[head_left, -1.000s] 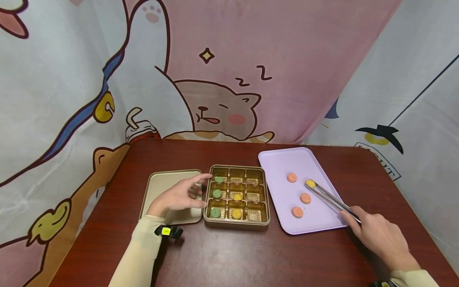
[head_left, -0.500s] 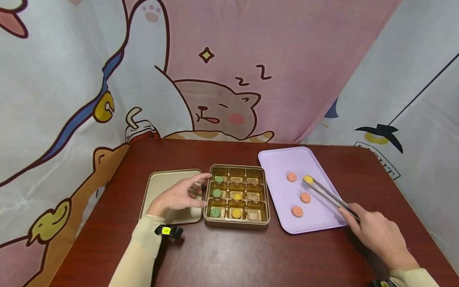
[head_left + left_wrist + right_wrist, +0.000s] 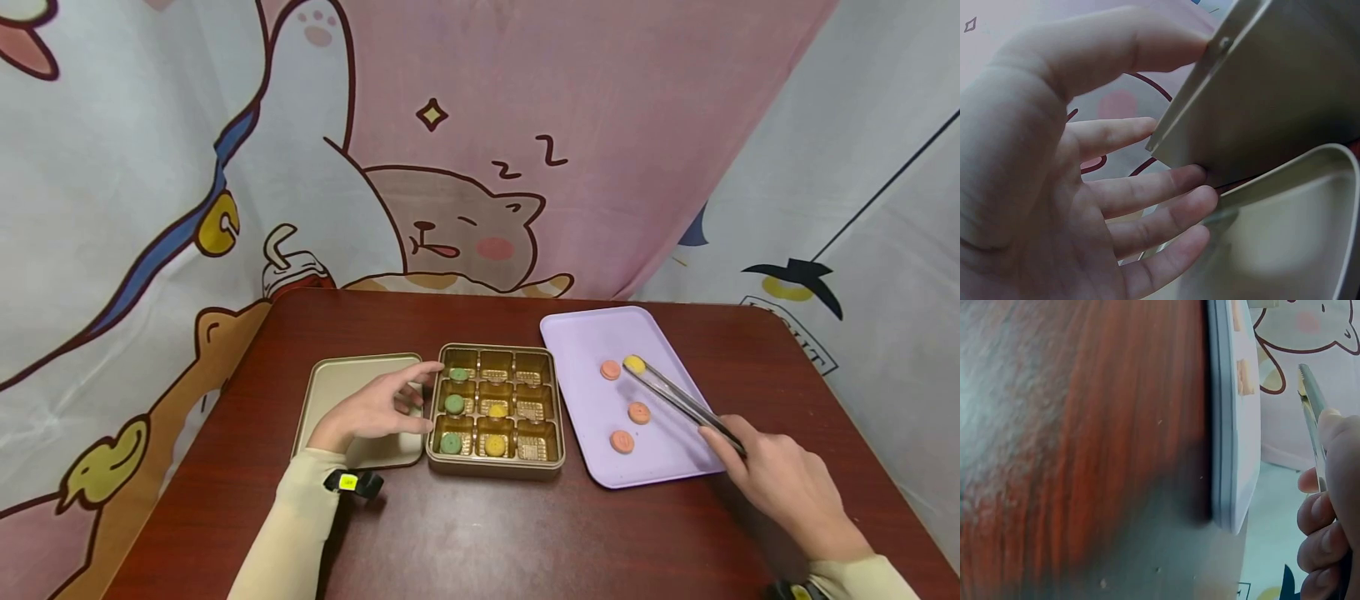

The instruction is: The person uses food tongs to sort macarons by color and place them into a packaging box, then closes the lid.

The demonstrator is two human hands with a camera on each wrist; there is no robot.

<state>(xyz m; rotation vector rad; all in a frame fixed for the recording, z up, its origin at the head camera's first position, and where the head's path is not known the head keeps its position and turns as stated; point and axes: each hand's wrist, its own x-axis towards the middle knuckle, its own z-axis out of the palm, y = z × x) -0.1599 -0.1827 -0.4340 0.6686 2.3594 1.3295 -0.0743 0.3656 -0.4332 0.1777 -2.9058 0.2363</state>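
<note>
My right hand [image 3: 783, 483] grips metal tongs [image 3: 686, 402], whose tips pinch a yellow macaron-like sweet [image 3: 634, 364] above the lilac tray [image 3: 577, 442]. Several pink sweets lie on that tray, one of them a pink sweet [image 3: 639, 413] near the tongs. My left hand [image 3: 375, 408] rests its thumb and index fingertips against the left side of the gold tin [image 3: 495, 471], its other fingers loosely spread, as the left wrist view shows. Inside the tin, green sweets fill the left column of compartments, such as the green sweet [image 3: 453, 405]; two yellow sweets [image 3: 495, 447] sit in the middle column.
A flat gold lid [image 3: 337, 383] lies left of the tin, partly beneath my left hand. The dark red wooden table [image 3: 480, 533] carries everything. A printed cartoon curtain [image 3: 637, 125] hangs behind the table's far edge.
The tongs with the yellow sweet have moved left and slightly away from me, up off their earlier spot over the tray. My left hand and the tin stay put.
</note>
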